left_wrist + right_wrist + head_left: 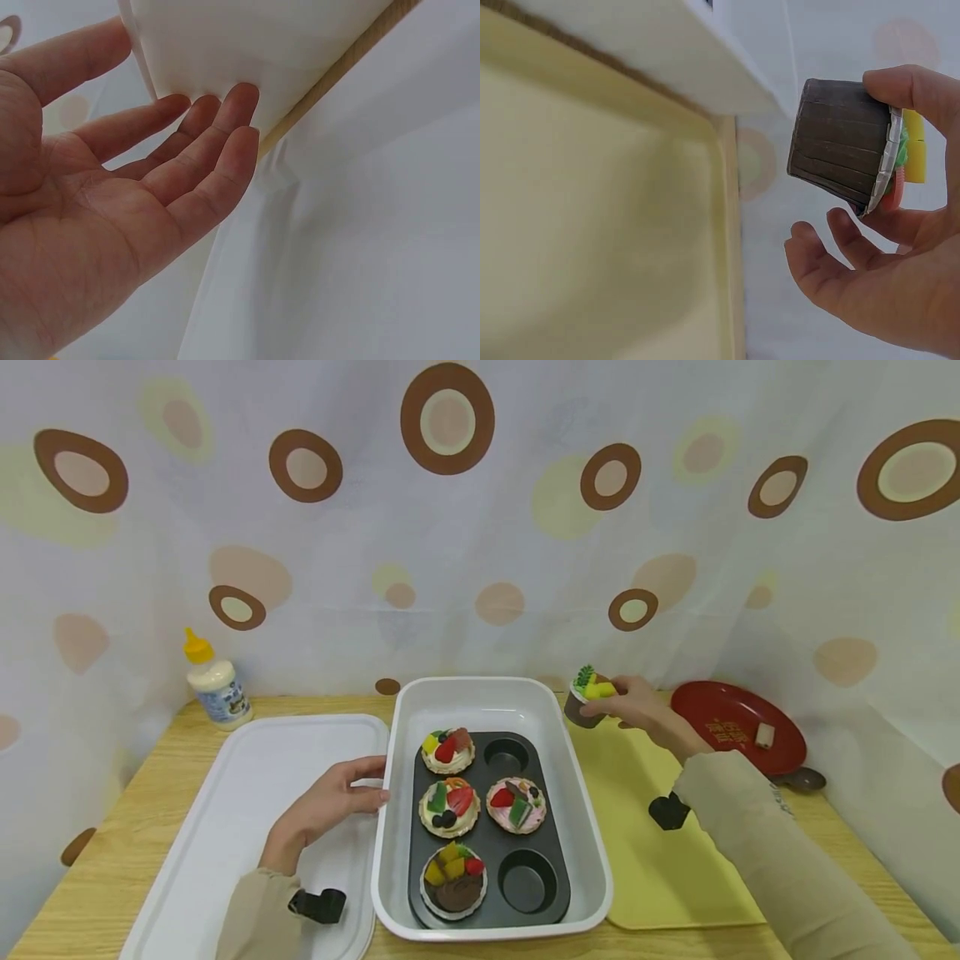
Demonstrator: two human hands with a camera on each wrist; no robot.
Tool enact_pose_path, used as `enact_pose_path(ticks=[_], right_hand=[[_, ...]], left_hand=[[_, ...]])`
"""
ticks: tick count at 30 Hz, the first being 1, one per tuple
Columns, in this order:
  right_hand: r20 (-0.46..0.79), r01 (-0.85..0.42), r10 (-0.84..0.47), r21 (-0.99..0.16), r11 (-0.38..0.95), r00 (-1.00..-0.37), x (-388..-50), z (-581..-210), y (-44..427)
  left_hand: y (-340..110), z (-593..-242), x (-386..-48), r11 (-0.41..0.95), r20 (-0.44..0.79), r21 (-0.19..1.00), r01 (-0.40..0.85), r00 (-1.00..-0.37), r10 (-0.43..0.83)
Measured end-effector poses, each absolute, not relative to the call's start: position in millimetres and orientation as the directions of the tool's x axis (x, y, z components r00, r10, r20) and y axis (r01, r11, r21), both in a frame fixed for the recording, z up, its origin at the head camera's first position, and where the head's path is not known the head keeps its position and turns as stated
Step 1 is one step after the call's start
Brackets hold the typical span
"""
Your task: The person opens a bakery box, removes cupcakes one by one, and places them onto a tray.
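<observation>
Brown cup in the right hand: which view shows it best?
The right wrist view: the brown cup appears large, its side mostly uncovered. The head view shows it small, partly covered by the right hand; the left wrist view lacks it.

Bottle label (225, 703) and gold characters (726, 732) on the red plate (699, 700) are unreadable.

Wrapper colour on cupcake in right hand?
Dark brown; the cupcake wrapper shows best in the right wrist view.

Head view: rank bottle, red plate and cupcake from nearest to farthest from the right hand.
1. Cupcake: held in the right hand.
2. Red plate: to that hand's right.
3. Bottle: at far left.
</observation>
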State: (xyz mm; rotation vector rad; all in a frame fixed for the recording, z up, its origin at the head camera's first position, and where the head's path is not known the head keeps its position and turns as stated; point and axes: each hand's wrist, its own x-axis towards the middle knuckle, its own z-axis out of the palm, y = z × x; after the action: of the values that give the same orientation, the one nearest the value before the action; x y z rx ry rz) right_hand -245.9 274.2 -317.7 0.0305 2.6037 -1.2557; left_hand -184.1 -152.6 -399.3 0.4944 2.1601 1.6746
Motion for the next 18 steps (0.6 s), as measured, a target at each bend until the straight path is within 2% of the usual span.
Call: enact_pose_path(ticks=[18], right_hand=[[-0.332,0.217,-0.043,-0.703,0.677,-0.942,-250.4,-352.9,300.8]], left_hand=[[-153.8,-401.5,-185.5,0.225,-0.069,0.973,0.051,-0.867,0.494]])
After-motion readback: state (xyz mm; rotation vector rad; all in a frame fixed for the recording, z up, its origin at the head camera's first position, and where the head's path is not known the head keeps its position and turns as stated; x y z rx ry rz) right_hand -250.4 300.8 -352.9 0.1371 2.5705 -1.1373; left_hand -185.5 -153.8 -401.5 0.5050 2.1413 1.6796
